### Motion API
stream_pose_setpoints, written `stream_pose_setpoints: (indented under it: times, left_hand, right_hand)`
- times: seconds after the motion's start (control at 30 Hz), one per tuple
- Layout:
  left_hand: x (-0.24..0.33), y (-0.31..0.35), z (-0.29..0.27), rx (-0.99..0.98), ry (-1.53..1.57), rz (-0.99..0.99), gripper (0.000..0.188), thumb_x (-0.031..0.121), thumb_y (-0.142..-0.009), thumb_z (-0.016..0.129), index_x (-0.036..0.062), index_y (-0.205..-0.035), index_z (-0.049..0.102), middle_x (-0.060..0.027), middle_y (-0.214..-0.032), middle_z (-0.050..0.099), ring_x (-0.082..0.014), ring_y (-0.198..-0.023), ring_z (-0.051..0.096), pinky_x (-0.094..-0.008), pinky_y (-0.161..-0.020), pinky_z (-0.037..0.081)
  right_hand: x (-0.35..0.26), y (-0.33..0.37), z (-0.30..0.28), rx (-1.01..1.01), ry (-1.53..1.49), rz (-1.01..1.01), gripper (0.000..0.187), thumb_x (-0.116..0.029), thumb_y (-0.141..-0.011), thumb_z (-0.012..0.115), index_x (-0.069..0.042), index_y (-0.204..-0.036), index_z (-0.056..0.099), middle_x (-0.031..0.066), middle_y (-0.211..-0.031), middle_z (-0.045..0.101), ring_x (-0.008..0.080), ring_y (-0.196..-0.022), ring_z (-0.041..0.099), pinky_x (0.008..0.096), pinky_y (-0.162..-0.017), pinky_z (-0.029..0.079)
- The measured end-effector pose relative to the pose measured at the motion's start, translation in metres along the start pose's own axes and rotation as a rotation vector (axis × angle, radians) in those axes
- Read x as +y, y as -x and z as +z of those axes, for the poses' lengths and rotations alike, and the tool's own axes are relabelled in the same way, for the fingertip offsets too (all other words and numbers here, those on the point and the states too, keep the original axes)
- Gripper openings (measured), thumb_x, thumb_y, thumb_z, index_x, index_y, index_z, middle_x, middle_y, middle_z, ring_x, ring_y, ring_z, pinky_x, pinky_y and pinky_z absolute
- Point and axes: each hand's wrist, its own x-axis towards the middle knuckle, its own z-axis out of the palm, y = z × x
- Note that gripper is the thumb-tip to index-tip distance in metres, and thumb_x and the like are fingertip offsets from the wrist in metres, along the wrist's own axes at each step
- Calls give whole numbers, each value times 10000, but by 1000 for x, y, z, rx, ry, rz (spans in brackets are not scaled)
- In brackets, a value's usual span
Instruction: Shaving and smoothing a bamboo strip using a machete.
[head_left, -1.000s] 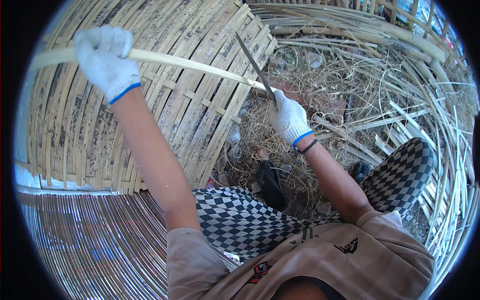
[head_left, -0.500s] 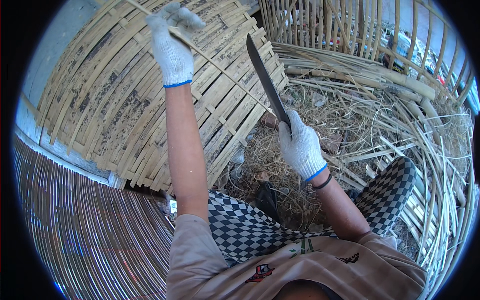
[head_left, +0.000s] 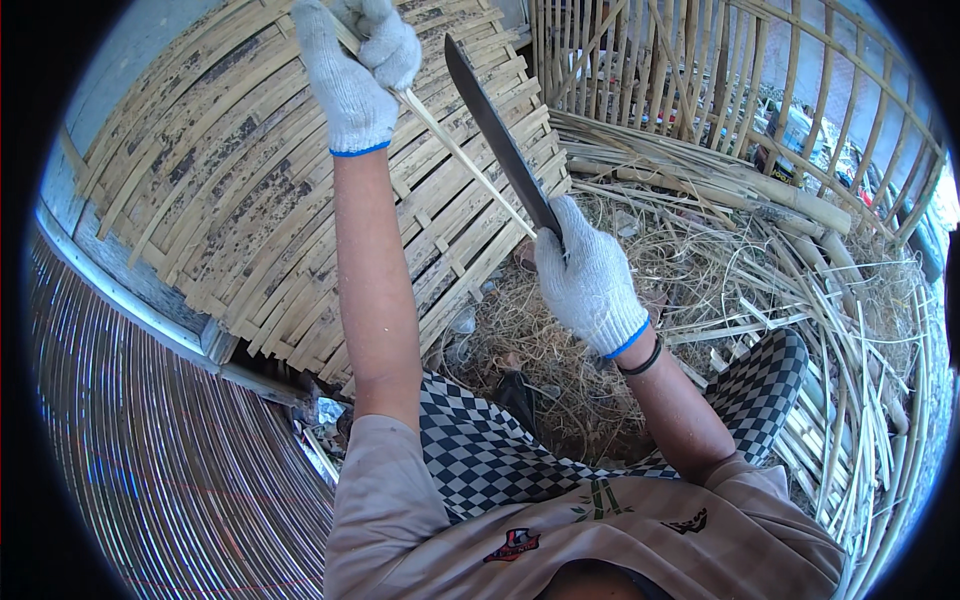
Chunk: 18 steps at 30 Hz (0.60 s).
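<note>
My left hand (head_left: 360,75), in a white knit glove with a blue cuff, is closed around a thin pale bamboo strip (head_left: 465,160). The strip slants down from that hand toward my right hand (head_left: 592,278), and its lower end lies beside the gloved thumb. Whether the right fingers touch the strip, I cannot tell. In the same style of glove, my right hand grips a machete (head_left: 500,130) by its handle, which the fingers hide. Its long dark blade points up and to the left, apart from the left hand.
Behind my left arm leans a woven bamboo panel (head_left: 250,190). A bamboo slat fence (head_left: 690,70) stands at the far right, with split bamboo strips (head_left: 850,400) piled below it. Curly shavings (head_left: 590,390) cover the ground. Corrugated sheeting (head_left: 170,430) lies at left.
My right hand and the machete have shifted left and slightly up. The left fingers have closed more tightly around the strip, which now shows its broader, pale face.
</note>
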Motion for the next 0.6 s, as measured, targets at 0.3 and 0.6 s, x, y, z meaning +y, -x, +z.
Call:
stream_pose_setpoints:
  times: [0.3, 0.6]
  left_hand:
    - [-29, -9, 1, 233, 166, 20, 557, 662, -988, 461, 165, -745, 399, 51, -529, 329, -98, -393, 301, -271, -348, 243]
    - [-36, -12, 32, 328, -87, 104, 526, 589, -1037, 445, 179, -714, 381, 44, -530, 342, -92, -403, 337, -267, -356, 265]
  right_hand:
    - [-39, -44, -6, 27, 47, -83, 165, -105, -967, 573, -17, -1080, 490, 219, -595, 587, 440, -601, 638, 516, -532, 469]
    - [-51, -71, -15, 93, 162, -223, 158, -164, -990, 559, -13, -985, 511, 212, -626, 586, 415, -624, 642, 485, -554, 488]
